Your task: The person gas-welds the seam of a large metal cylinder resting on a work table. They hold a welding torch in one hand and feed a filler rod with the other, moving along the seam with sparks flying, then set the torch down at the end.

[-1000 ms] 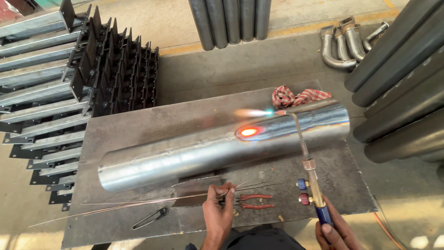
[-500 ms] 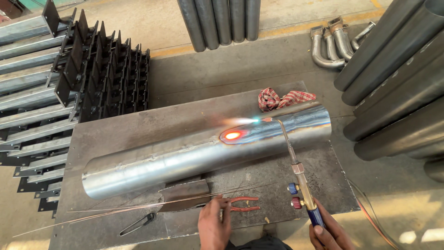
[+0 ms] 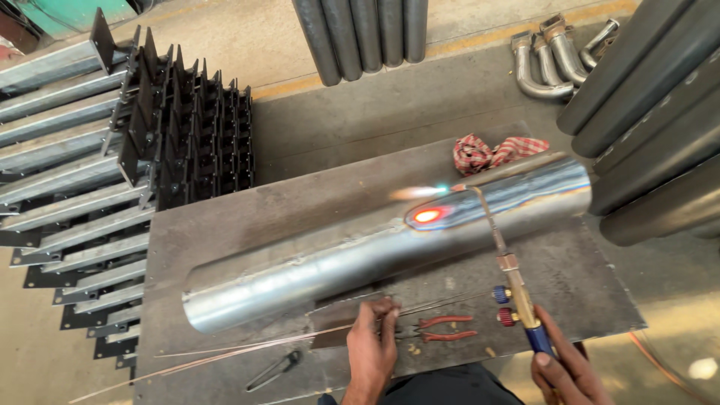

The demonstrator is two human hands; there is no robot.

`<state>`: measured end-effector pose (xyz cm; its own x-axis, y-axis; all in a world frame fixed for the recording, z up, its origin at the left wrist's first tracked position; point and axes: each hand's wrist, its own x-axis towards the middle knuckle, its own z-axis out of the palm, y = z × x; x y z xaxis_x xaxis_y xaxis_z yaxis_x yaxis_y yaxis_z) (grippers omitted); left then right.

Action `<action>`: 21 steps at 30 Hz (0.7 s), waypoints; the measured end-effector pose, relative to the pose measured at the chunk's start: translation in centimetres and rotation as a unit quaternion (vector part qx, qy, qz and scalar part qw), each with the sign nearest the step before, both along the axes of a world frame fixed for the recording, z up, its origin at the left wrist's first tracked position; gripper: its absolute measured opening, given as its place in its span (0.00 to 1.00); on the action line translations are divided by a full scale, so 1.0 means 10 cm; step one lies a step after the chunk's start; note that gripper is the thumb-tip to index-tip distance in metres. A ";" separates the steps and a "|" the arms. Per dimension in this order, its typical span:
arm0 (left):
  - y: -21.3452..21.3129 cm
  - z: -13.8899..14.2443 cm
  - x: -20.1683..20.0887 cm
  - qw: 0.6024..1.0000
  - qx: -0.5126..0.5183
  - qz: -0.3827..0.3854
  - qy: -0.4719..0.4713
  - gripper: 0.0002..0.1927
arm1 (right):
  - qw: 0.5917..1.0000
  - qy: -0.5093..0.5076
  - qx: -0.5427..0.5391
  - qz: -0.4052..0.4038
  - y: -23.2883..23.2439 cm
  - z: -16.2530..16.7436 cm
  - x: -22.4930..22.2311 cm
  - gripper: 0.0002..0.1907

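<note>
so, going left to right: stacked metal racks (image 3: 150, 165) off to the side, then thin filler rods (image 3: 247, 346) lying on the counter (image 3: 225, 225), with the left hand (image 3: 373, 346) closed, its grip pinching them. the big steel pipe (image 3: 360, 251) lies across the counter with a glowing red spot (image 3: 427, 216). the right hand (image 3: 562, 369), grip wrapped shut on the torch (image 3: 517, 289), is flame-heating that spot. looks like the preheat stage; next probably means bringing a rod up to the glow.
</note>
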<state>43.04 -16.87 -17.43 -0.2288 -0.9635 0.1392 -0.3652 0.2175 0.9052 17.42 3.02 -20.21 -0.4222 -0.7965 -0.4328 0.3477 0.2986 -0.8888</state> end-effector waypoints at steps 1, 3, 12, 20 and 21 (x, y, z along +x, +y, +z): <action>-0.10 0.02 0.15 1.000 0.018 0.004 0.022 0.06 | 1.000 0.009 0.004 -0.005 -0.03 -0.05 0.10 0.40; -0.30 0.05 0.45 0.996 0.055 0.014 0.065 0.06 | 0.999 0.031 0.016 -0.017 -0.07 -0.20 0.31 0.40; -1.09 0.02 1.49 0.983 0.028 0.050 0.175 0.08 | 0.988 0.133 -0.079 -0.024 -0.29 -0.82 0.94 0.42; -1.17 0.04 1.42 0.970 -0.011 0.064 0.234 0.06 | 0.995 0.083 -0.049 -0.014 -0.27 -0.77 0.75 0.39; -1.08 0.04 1.33 0.970 -0.021 0.070 0.230 0.06 | 0.997 0.058 -0.044 -0.013 -0.21 -0.73 0.66 0.38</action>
